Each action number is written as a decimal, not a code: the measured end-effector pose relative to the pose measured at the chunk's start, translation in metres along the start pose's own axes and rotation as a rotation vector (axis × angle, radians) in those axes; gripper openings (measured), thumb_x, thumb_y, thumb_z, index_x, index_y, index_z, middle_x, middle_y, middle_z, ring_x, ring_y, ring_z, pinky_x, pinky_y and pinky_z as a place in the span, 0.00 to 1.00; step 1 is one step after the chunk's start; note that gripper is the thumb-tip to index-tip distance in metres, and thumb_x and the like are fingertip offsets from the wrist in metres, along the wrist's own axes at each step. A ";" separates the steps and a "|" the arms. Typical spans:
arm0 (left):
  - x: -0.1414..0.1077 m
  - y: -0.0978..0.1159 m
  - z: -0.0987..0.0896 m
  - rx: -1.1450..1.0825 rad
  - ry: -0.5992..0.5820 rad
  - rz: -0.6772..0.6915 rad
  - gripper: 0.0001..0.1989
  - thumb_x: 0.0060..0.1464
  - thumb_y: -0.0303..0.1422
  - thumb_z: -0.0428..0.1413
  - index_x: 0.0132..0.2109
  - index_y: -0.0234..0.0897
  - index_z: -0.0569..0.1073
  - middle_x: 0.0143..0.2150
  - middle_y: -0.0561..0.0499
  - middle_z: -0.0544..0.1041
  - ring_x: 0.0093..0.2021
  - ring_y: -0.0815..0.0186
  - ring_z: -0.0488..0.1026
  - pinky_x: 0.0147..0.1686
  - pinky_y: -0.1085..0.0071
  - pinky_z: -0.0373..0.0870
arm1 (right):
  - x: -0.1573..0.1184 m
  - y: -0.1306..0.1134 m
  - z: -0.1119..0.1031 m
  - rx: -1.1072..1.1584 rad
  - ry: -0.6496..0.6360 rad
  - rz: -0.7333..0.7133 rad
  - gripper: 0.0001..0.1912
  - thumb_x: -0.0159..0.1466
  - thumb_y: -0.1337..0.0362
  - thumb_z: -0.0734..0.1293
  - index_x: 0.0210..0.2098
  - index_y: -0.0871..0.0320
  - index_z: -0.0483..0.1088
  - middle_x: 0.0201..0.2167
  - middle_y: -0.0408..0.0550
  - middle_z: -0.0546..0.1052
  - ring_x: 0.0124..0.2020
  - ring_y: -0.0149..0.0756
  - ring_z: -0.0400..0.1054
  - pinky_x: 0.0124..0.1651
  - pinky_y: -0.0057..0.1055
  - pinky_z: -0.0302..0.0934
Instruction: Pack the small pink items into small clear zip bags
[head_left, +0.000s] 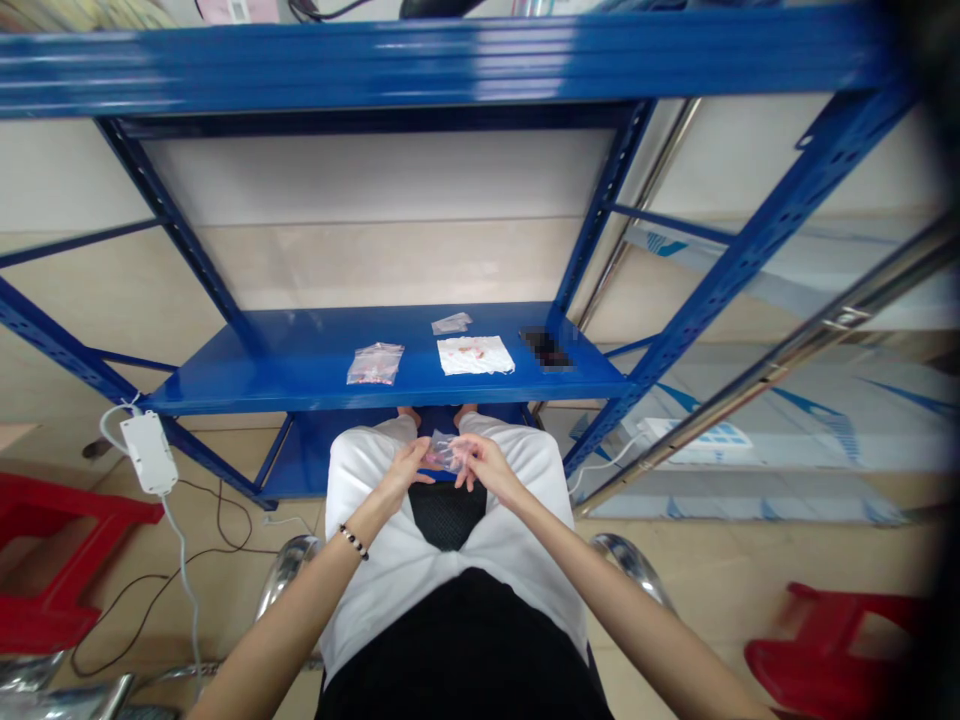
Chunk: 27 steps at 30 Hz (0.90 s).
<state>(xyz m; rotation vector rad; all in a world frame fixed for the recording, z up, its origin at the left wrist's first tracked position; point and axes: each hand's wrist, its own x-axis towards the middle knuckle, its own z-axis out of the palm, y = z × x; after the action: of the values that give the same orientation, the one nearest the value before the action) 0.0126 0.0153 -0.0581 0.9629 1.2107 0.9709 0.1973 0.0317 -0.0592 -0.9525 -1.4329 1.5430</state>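
Between my two hands, above my lap, is a small clear plastic bag. My left hand pinches its left side, the wrist wearing a beaded bracelet. On the other side, my right hand has its fingers closed on the bag. Any contents are too small to make out. Ahead on the blue shelf lies a clear bag with small reddish pieces. A white sheet to its right carries a few small reddish pieces. Behind that sheet rest some flat clear bags.
A dark, blurred-out flat object lies at the shelf's right. Blue rack posts frame the space, with a beam overhead. A white power strip hangs at left. Red stools stand on both sides.
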 end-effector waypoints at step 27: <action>-0.015 0.018 0.004 -0.055 -0.007 0.208 0.20 0.48 0.39 0.65 0.42 0.27 0.75 0.29 0.45 0.79 0.25 0.65 0.77 0.18 0.77 0.63 | -0.003 0.004 0.024 0.839 0.333 0.146 0.27 0.69 0.47 0.52 0.47 0.59 0.72 0.45 0.56 0.79 0.45 0.46 0.75 0.48 0.45 0.69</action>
<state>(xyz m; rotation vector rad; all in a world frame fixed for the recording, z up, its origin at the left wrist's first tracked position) 0.0141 0.0067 -0.0359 1.0621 1.0873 1.1576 0.1766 0.0192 -0.0614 -0.7374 -0.4006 1.7556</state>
